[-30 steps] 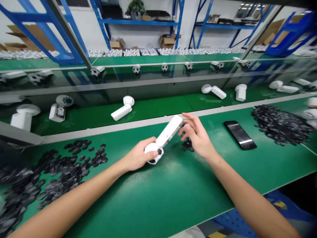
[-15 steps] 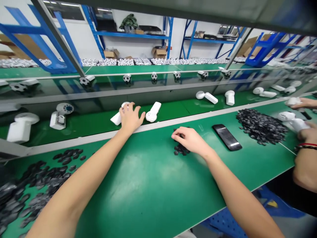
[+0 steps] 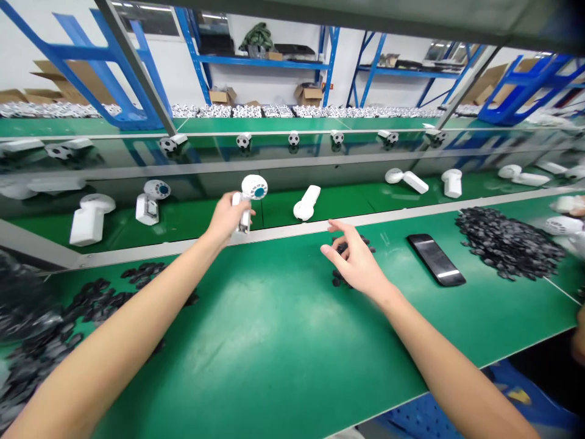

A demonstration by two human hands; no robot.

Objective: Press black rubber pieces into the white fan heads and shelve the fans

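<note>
**White plastic device with a round head and boxy body (image 3: 254, 186) held in the left hand (image 3: 222, 219) at the pale grey metal rail (image 3: 283, 231)**

The device is upright at the rail, its head, with a blue-green disc at the centre, showing beyond it and the body's lower end overlapping it in view; whether the two touch, I cannot tell. The left hand's grip is closed around the body. A second white device, with a rounded head and a long body (image 3: 307, 203), lies on the green strip just beyond the rail.

On the near side of the rail, the right hand (image 3: 359, 262) is above a small heap of black plastic pieces (image 3: 337, 278), its grip fairly wide, thumb apart from the bent fingers. Whether the fingers touch any piece, I cannot tell.

Also on the rail's near side, a flat black phone-like slab (image 3: 436, 260) and a large mound of black pieces (image 3: 509, 244) lie toward its right end on the green tabletop (image 3: 274, 341). More black pieces (image 3: 94, 302) are scattered near its left end, partly behind the left forearm. Well beyond the rail, football-patterned white devices (image 3: 294, 139) stand in a row.
</note>
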